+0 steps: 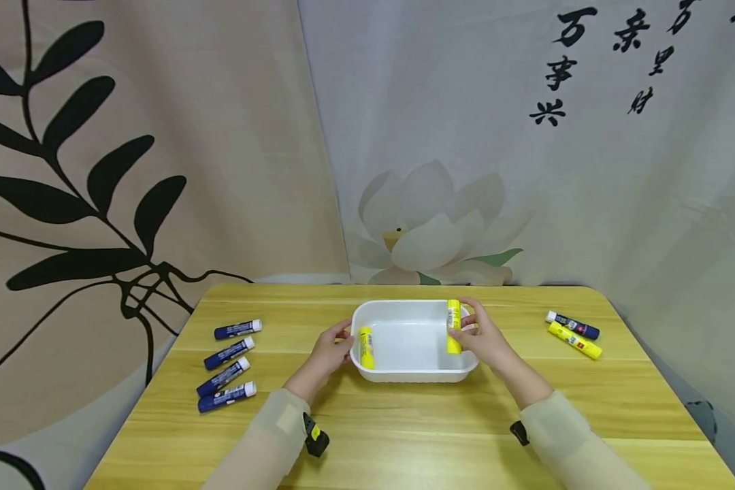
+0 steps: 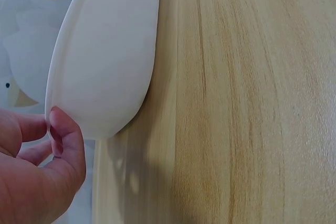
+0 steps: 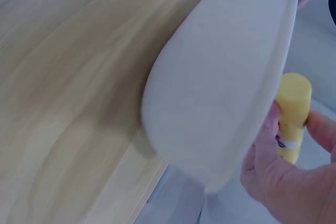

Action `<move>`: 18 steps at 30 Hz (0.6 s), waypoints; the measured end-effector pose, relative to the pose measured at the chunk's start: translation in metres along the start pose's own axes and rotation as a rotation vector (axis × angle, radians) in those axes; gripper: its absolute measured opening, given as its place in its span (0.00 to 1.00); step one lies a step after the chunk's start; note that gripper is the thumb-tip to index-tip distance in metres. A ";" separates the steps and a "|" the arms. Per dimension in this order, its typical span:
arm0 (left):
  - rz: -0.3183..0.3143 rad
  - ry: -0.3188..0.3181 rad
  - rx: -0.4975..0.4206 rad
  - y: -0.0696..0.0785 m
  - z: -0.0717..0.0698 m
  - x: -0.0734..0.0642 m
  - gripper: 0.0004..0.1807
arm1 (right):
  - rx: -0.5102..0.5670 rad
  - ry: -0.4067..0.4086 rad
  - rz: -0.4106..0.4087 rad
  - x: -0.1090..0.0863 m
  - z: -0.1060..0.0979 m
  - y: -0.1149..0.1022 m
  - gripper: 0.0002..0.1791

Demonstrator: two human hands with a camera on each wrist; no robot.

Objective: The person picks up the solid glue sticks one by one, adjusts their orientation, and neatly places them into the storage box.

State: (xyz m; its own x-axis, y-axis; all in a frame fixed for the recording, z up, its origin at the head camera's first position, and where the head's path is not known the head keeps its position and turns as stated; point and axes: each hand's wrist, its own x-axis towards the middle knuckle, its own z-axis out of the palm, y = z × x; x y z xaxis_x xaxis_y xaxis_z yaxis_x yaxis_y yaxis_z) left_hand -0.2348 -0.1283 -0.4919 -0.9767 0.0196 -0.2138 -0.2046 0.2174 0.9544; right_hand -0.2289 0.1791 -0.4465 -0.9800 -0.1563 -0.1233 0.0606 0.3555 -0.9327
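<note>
A white plastic basin [image 1: 413, 376] sits in the middle of the table, with one yellow glue stick [image 1: 367, 348] lying inside at its left end. My left hand [image 1: 331, 349] pinches the basin's left rim between thumb and fingers, plain in the left wrist view, where the hand [image 2: 44, 163] is close up. Over the basin's right end, my right hand [image 1: 479, 333] holds another yellow glue stick [image 1: 454, 327] between thumb and fingers. From the right wrist view, this glue stick [image 3: 293, 100] appears just beyond the basin's rim, its lower part partly hidden by fingers.
Several blue glue sticks [image 1: 225, 354] with white caps lie in a column on the table's left side. On the right, a blue glue stick [image 1: 576, 325] and a yellow glue stick [image 1: 574, 340] lie side by side. A printed curtain [image 1: 251, 170] hangs behind the table's far edge.
</note>
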 end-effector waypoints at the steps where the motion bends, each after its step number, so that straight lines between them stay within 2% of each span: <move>1: -0.005 0.000 -0.004 0.000 0.000 0.000 0.25 | -0.001 -0.005 0.001 0.001 0.005 -0.001 0.38; 4: -0.016 0.006 -0.017 0.000 0.000 0.001 0.25 | -0.021 -0.018 0.008 0.006 0.023 -0.008 0.38; 11: -0.010 0.015 -0.003 0.000 0.002 0.001 0.25 | -0.112 -0.034 0.111 0.020 0.063 -0.019 0.37; 18: -0.010 0.023 -0.003 0.002 0.001 0.000 0.25 | -0.339 -0.078 0.078 0.036 0.089 -0.019 0.38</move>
State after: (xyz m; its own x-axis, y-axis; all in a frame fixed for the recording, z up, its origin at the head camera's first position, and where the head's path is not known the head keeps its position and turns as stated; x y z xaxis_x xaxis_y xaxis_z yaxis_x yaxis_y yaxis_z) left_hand -0.2354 -0.1265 -0.4904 -0.9759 -0.0045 -0.2182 -0.2141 0.2151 0.9528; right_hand -0.2489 0.0847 -0.4631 -0.9565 -0.1819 -0.2279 0.0559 0.6527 -0.7555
